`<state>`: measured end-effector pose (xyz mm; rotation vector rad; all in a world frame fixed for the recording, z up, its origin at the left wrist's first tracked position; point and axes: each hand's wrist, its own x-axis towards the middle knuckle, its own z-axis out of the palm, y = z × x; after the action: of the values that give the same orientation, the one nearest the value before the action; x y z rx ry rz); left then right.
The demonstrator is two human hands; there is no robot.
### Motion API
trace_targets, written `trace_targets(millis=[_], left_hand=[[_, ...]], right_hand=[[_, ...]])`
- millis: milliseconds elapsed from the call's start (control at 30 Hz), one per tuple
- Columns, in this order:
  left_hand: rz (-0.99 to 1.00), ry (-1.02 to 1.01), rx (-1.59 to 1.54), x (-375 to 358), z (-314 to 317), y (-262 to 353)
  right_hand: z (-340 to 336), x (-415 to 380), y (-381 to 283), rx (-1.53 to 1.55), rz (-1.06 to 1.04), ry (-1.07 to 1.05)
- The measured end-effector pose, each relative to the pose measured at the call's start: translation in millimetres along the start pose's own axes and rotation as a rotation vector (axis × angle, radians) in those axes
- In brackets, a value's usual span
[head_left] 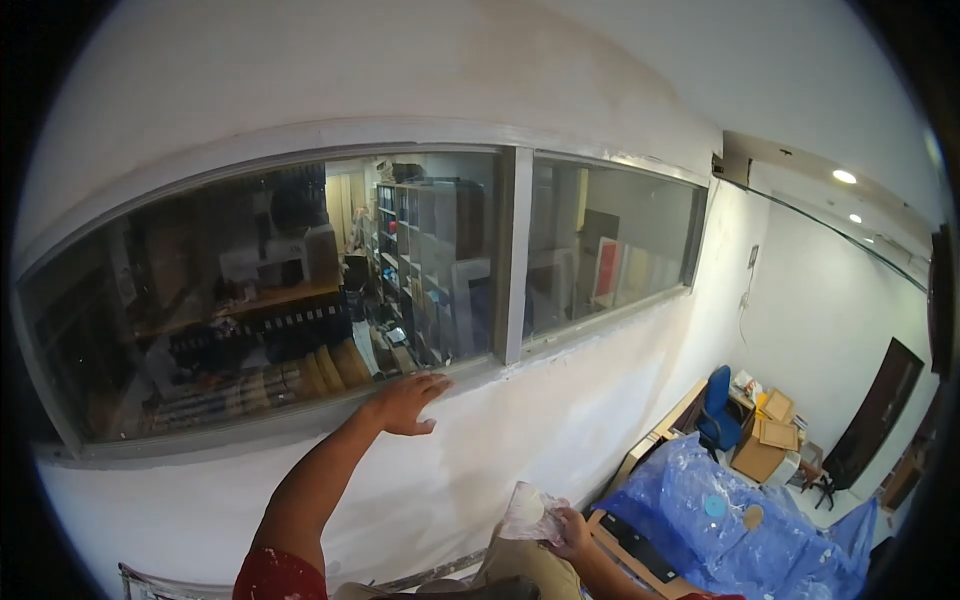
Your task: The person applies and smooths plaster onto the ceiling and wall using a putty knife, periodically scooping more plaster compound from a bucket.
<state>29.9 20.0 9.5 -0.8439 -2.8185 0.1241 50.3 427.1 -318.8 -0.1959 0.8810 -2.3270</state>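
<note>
My left hand (408, 404) is raised at the lower frame of the long window (270, 405), with its fingers apart and nothing in it. Whether the fingertips touch the frame I cannot tell. Lower down, in front of my body, my right hand (570, 533) grips a pale, stained flat piece (532, 512) that looks like sandpaper or a cloth. The white wall (480, 430) below the window has patchy, smeared areas. A grey upright post (514, 260) divides the two panes.
Blue plastic sheeting (690, 490) covers things at the lower right. Behind it stand a blue chair (718, 408) and cardboard boxes (765, 450). A metal rail (160, 582) shows at the bottom left. Shelves are visible through the glass.
</note>
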Motion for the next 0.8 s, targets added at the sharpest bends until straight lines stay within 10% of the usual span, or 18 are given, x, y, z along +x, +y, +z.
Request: trace_targets(millis=[100, 267, 533, 800], left_hand=[[0.019, 0.075, -0.032, 2.7, 4.3, -1.0], [-0.066, 0.249, -0.136, 8.8, 8.6, 1.7], [0.027, 0.668, -0.325, -58.7, -172.7, 89.3], [0.180, 1.124, 0.540, -140.3, -273.9, 106.3]], right_hand=[[5.7, 14.2, 17.1, -0.438, -0.075, 0.149], [70.2, 12.9, 22.1, -0.083, 0.079, 0.320], [45.2, -0.2, 34.8, -0.105, 0.138, 0.240], [59.7, -0.2, 24.5, -0.069, 0.157, 0.179]])
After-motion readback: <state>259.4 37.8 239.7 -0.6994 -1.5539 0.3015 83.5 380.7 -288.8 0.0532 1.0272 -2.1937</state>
